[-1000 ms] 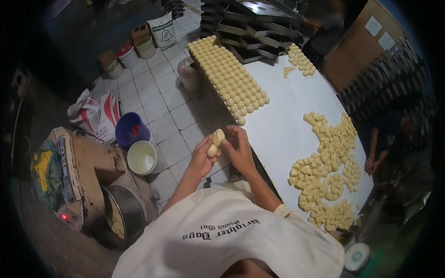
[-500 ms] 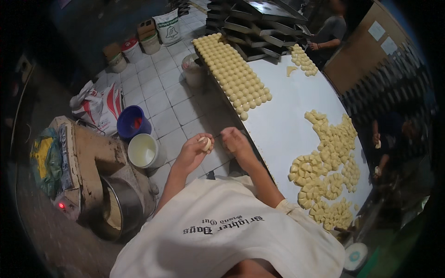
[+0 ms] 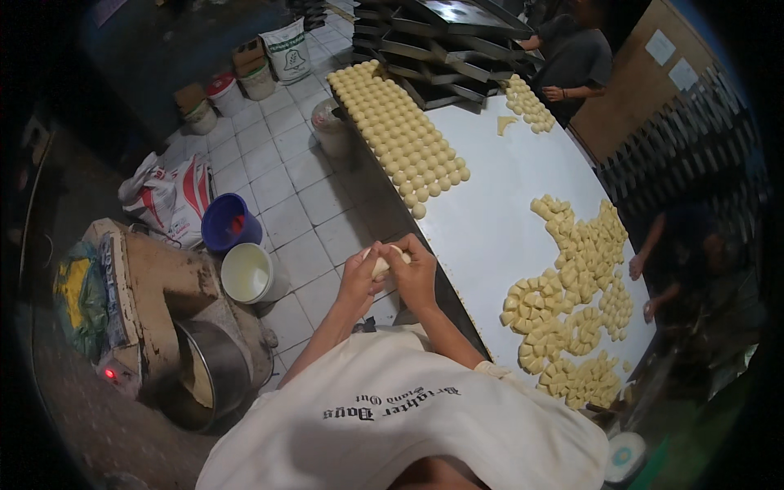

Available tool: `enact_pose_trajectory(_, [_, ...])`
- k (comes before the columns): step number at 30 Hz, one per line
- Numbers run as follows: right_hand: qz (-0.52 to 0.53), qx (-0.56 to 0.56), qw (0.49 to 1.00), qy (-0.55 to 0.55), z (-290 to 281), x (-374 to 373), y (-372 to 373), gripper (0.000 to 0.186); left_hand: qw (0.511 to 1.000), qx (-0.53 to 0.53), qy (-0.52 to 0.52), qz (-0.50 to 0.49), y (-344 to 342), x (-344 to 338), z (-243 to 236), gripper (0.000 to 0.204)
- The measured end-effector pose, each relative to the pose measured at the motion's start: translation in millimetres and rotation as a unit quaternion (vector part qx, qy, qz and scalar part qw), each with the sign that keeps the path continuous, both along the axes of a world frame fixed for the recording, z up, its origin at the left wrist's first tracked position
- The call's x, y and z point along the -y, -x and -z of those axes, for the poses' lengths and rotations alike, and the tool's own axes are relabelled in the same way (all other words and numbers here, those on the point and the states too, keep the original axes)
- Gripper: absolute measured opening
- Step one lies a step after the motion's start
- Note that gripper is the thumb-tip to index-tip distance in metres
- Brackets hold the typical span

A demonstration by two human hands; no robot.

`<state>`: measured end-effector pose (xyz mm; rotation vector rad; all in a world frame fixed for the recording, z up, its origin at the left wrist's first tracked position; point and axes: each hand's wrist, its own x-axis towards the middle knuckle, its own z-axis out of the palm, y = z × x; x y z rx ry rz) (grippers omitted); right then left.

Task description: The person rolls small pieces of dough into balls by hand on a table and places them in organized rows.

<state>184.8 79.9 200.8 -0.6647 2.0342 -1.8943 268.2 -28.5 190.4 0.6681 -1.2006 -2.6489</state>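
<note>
Just off the table's left edge, my two hands meet around a pale piece of dough (image 3: 380,268). My left hand (image 3: 357,276) is closed about its left side, and my right hand (image 3: 415,273) presses on it from the right, thumb on top. Part of the dough is hidden by the fingers. On the white table (image 3: 482,220) beside me, rows of round dough balls (image 3: 400,135) line the far left edge. A spread of cut dough pieces (image 3: 563,286) covers the right side.
Dark metal trays (image 3: 441,49) are stacked at the table's far end. One person (image 3: 576,61) stands there, another person's hand (image 3: 637,266) is at the right edge. Left on the tiled floor are a blue bucket (image 3: 231,222), a white bucket (image 3: 249,269) and a mixer bowl (image 3: 216,367).
My right hand has moved left from beside the table edge and now grips the dough together with my left hand. The person at the far end has come further into view.
</note>
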Motion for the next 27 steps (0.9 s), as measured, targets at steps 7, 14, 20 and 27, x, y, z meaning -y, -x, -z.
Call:
enact_pose_trajectory(7, [0.137, -0.177, 0.93, -0.293, 203, -146, 138, 0.03, 0.997, 0.052, -0.006, -0.061, -5, 11, 16, 0.031])
enact_pose_trajectory(14, [0.148, -0.307, 0.875, -0.343, 247, -135, 254, 0.021, 0.903, 0.395, 0.101, -0.135, -73, 44, 88, 0.028])
enact_pose_trajectory(20, [-0.036, -0.258, 0.922, -0.287, 281, -204, 177, 0.023, 0.903, 0.405, 0.036, -0.139, -42, 20, 106, 0.034])
enact_pose_trajectory(27, [0.203, -0.085, 0.917, -0.333, 283, -128, 281, 0.019, 0.901, 0.423, 0.047, -0.08, -15, -1, 141, 0.034])
